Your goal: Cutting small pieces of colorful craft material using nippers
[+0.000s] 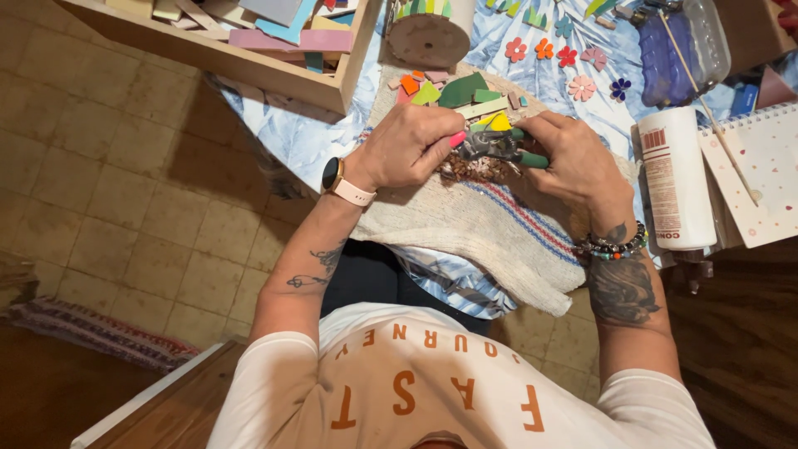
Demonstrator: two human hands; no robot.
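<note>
While the wooden tray [249, 71] of coloured strips sits far left on the counter [316, 145], the action is centre stage. The person's left hand [407, 150], watch [334, 176] on the wrist, is curled nearly closed, fingertips pinching a small yellow tile piece [497, 122] over the cream towel [465, 229]. That piece looks stiff, light and brittle, likely sharp-edged, so it is best held by its flat faces, clear of the blades. Just beside it, the right hand [573, 162] is wrapped tight round the green handles of the nippers [499, 148], whose head meets the tile. Crumbs of broken tile [470, 170] lie beneath. Further right: flower-shaped pieces [565, 56], a white glue bottle [675, 179], a spiral notebook [761, 170].
</note>
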